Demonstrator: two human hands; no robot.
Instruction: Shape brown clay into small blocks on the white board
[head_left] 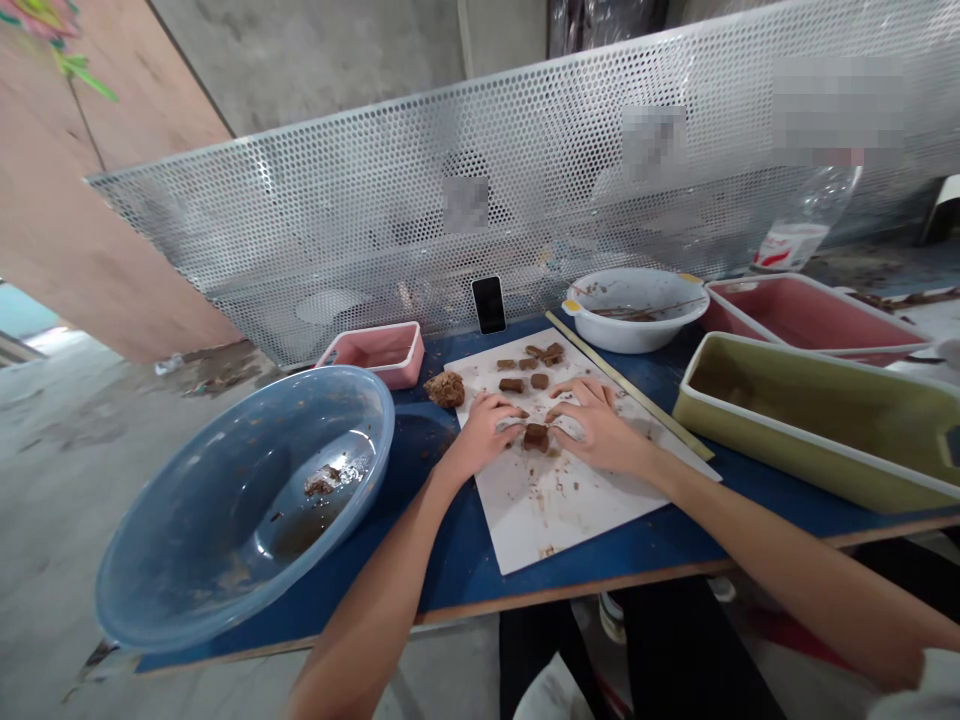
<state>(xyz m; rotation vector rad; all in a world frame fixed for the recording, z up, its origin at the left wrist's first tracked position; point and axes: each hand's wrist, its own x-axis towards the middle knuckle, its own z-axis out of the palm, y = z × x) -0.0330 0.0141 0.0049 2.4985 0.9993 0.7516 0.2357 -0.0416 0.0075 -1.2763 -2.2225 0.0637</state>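
Observation:
A small brown block (536, 437), like clay or pressed plant matter, lies on the white board (517, 530) between my hands. My left hand (486, 430) is at its left side with fingers bent and apart, the thumb tip close to the block. From the right, my right hand (592, 425) rests on the board, fingers spread and the thumb beside the block's edge. Whether either hand touches the block I cannot tell. Beyond the hands lie several similar brown pieces (511, 385). A rough brown clump (445, 389) sits at the board's left edge, and crumbs are scattered about.
A large blue basin (180, 500) with murky water stands left, a pink tray (411, 365) behind it. A phone (489, 305) leans on the perforated metal panel (337, 190). At right are a yellowish strip (630, 388), white basin (637, 335), red tub (810, 310), olive tub (787, 440) and bottle (799, 230).

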